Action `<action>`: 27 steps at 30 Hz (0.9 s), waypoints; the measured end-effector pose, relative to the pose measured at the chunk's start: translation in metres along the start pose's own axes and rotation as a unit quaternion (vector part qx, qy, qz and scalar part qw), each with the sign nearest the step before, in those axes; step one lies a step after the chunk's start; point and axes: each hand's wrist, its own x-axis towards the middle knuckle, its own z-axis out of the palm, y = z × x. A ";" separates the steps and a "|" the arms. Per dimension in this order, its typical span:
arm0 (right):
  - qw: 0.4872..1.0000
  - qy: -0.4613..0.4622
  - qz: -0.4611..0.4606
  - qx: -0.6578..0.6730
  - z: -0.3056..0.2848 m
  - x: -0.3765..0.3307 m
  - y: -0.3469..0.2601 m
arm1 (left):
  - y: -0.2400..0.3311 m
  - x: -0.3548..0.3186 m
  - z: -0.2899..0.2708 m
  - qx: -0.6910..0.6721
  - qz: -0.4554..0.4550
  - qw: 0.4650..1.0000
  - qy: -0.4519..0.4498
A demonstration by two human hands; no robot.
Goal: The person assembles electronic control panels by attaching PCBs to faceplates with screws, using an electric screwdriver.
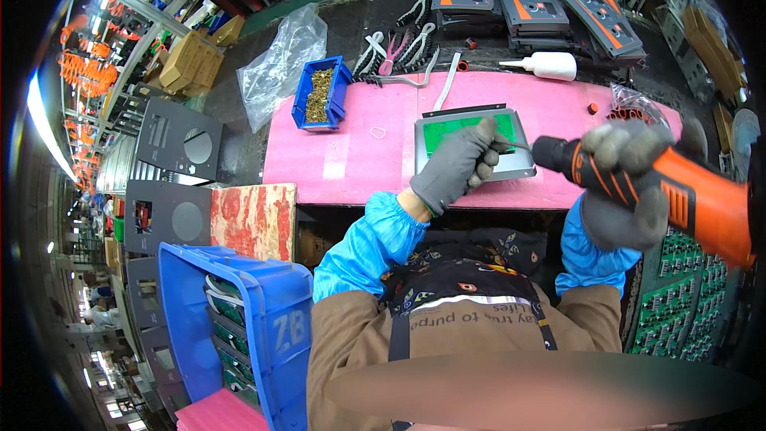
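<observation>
Head view: orange driver (pixel 684 198) points left, long axis aslant.

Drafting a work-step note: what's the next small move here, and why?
Probably tilt the orange power driver down toward the green board: the right hand holds it with its bit pointing sideways at the left hand's fingertips, above the board. Whether a screw sits on the tip, I can't tell.

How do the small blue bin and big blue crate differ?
Size: the crate is far larger than the bin.
Contents: the bin holds brass-coloured pieces; the crate, circuit boards.
Place: the bin is at the pink mat's far-left corner; the crate, off it.
Both are blue and open.
</observation>
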 end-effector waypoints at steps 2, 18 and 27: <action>0.993 0.099 0.067 0.005 -0.001 0.002 0.011 | 0.008 -0.003 -0.002 -0.008 0.019 1.000 0.012; 0.975 0.071 0.067 -0.197 -0.025 0.047 0.078 | 0.021 0.002 -0.034 -0.106 0.074 0.992 -0.003; 0.974 0.087 0.082 -0.192 -0.023 0.050 0.082 | 0.014 0.018 -0.036 -0.149 0.088 0.985 0.017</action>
